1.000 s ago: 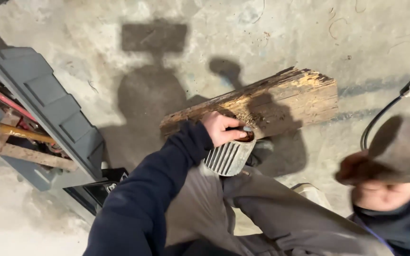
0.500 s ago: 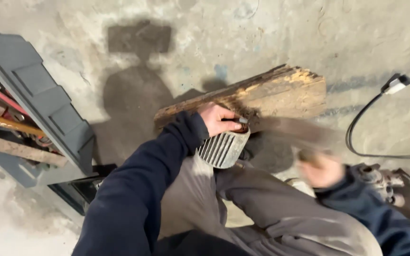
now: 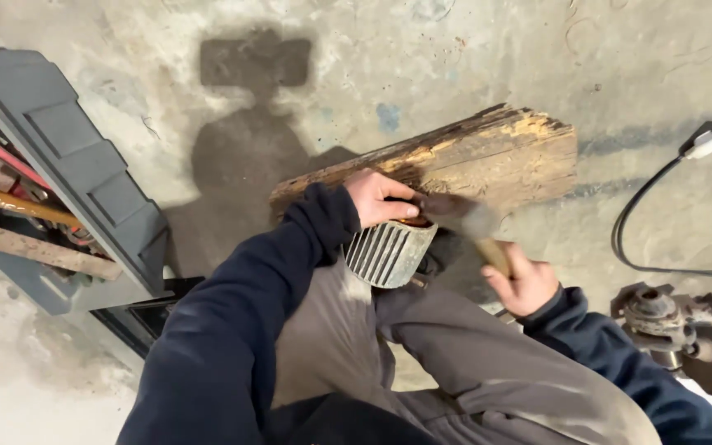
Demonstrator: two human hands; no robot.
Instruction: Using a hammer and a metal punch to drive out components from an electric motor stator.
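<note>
Hammer (image 3: pixel 463 218) head blurs; left hand (image 3: pixel 379 198) hides a small part.

hammer head (image 3: pixel 455 213): motion-blurred, 12 o'clock of right hand (image 3: pixel 521 284) | toolbox (image 3: pixel 67 165): cut off at 9 o'clock edge | cable (image 3: pixel 644 239): runs off 3 o'clock edge

an open grey plastic toolbox (image 3: pixel 84 181) stands at the left edge of the concrete floor (image 3: pixel 471 58), with wooden-handled tools (image 3: pixel 18 206) lying inside. a black cable (image 3: pixel 644 214) with a pale plug (image 3: pixel 706 142) curves along the right edge. below it, near the bottom right corner, sits a rusty metal machine part (image 3: pixel 669 317).
</note>
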